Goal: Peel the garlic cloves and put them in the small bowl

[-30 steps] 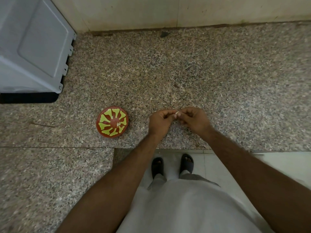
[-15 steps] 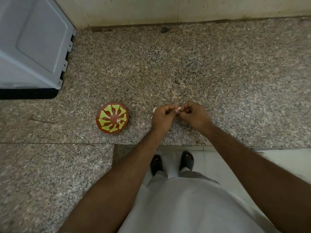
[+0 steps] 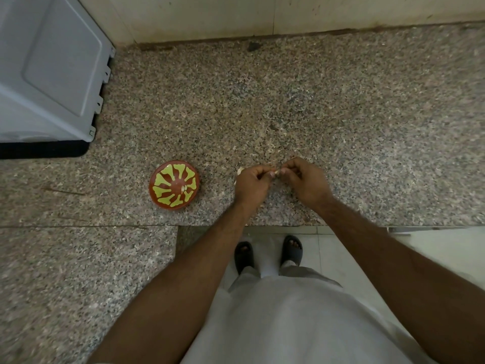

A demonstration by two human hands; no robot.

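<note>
A small red bowl (image 3: 174, 185) with a yellow pattern sits on the speckled granite counter (image 3: 288, 101), with a pale clove or two inside it. To its right, my left hand (image 3: 250, 185) and my right hand (image 3: 305, 181) meet fingertip to fingertip just above the counter. Between them they pinch a small pale garlic clove (image 3: 277, 170), mostly hidden by the fingers. A whitish bit, garlic or peel (image 3: 240, 171), peeks out behind my left hand.
A grey appliance (image 3: 49, 72) stands at the back left on a black base. A tiled wall (image 3: 262, 14) closes the back. The counter's front edge runs just below my wrists, with a lower granite section (image 3: 78, 271) at front left. My sandalled feet (image 3: 267, 253) stand on the floor.
Both hands have shifted slightly away from me on the counter while still working the clove between the fingertips. The whitish bit behind my left hand has come into view.
</note>
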